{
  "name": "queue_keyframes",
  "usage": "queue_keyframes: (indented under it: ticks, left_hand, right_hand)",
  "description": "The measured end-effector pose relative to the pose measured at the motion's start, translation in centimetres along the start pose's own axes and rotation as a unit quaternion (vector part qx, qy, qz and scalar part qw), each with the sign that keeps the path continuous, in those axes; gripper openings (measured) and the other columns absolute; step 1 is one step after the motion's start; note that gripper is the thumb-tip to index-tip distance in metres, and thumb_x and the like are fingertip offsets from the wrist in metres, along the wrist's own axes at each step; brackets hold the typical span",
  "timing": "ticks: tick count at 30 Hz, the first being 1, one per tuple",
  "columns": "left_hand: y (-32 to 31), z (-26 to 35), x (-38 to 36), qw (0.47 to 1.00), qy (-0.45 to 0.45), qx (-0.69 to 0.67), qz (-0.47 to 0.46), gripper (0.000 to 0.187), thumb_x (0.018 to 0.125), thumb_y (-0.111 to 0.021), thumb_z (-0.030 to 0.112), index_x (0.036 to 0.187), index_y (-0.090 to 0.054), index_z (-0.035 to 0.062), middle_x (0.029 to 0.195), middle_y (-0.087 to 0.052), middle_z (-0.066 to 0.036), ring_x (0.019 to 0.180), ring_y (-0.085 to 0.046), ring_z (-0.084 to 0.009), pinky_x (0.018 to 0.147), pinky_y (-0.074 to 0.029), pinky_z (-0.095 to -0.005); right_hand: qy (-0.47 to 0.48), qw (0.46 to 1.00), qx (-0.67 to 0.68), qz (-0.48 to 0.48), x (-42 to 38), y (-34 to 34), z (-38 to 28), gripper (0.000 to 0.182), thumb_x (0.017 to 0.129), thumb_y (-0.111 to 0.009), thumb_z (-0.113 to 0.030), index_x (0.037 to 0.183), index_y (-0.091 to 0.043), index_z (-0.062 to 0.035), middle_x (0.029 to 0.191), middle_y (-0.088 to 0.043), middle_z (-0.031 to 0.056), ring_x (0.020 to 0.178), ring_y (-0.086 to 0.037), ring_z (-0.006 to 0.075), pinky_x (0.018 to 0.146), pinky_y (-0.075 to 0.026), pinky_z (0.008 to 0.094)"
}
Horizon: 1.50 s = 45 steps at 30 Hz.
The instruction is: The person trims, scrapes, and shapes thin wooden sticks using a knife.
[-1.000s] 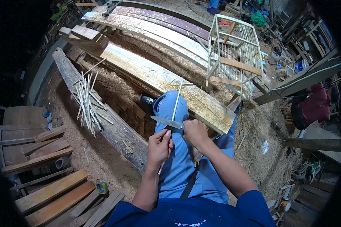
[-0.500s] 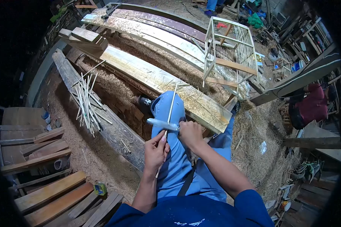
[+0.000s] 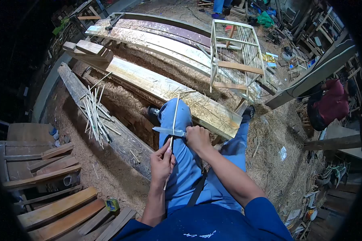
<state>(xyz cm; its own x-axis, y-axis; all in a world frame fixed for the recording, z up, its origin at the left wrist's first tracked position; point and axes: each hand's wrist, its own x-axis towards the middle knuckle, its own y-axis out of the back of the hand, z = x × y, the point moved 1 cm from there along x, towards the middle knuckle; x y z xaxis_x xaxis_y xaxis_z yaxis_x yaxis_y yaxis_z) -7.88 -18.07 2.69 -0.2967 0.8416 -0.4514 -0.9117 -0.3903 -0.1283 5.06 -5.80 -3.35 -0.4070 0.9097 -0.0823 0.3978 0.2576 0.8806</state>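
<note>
My left hand [image 3: 161, 164] is closed round a thin pale wooden strip [image 3: 175, 114], which runs up over my jeans-covered knee. Across that strip lies the blade of a knife [image 3: 167, 130], pointing left. Its handle is mostly hidden inside my right hand [image 3: 198, 139], which is wrapped round it just right of the strip. Beneath both hands is my raised leg in light blue jeans [image 3: 186, 158]. To the left, a loose bundle of similar strips [image 3: 95, 114] rests on a weathered plank [image 3: 126, 138].
A long pale board [image 3: 149, 82] strewn with shavings crosses in front of my knee. Beyond it stands a slatted wooden frame [image 3: 237, 56]. Stacked wood pieces [image 3: 58, 207] lie at lower left, near a yellow tape measure [image 3: 112, 205]. A person in dark red [image 3: 332, 105] is at the right.
The view has shifted slightly. The knife blade, angled downward to the right before, now appears flatter and more edge-on across the strip. Both hands keep their hold.
</note>
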Motion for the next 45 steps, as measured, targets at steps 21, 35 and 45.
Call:
queue_keyframes:
  ticks: [21,35,45]
  left_hand:
    - [-0.5,1.3,2.5,0.996,0.051,0.066,-0.019,0.045,0.099,-0.061,0.022,0.138,-0.053,0.0017,0.059,-0.055,-0.001,0.036,-0.041,-0.0053,0.032,-0.03,-0.0225]
    - [0.5,0.2,1.3,0.997,0.047,-0.041,-0.044,0.036,0.101,-0.055,0.016,0.136,-0.056,0.0061,0.059,-0.052,0.0,0.038,-0.036,-0.0027,0.034,-0.028,-0.0195]
    - [0.9,0.7,-2.0,0.997,0.06,-0.035,-0.026,0.036,0.1,-0.055,0.012,0.136,-0.056,0.0053,0.059,-0.052,0.0,0.038,-0.036,-0.0039,0.034,-0.028,-0.0195]
  right_hand:
    - [0.01,0.998,0.0,-0.063,-0.1,2.4,-0.2,0.019,0.07,-0.072,-0.012,0.086,-0.07,-0.0036,0.083,-0.068,0.024,0.083,-0.068,0.0426,0.075,-0.055,0.0508]
    - [-0.009,1.0,0.009,-0.011,0.3,0.1,0.0,0.008,0.073,-0.058,-0.005,0.076,-0.065,-0.0024,0.074,-0.065,0.024,0.075,-0.066,0.0435,0.069,-0.052,0.0543]
    - [-0.092,0.996,0.003,-0.003,1.2,-0.4,0.9,0.012,0.076,-0.057,-0.006,0.082,-0.067,-0.0025,0.081,-0.067,0.0243,0.081,-0.067,0.0436,0.073,-0.053,0.0532]
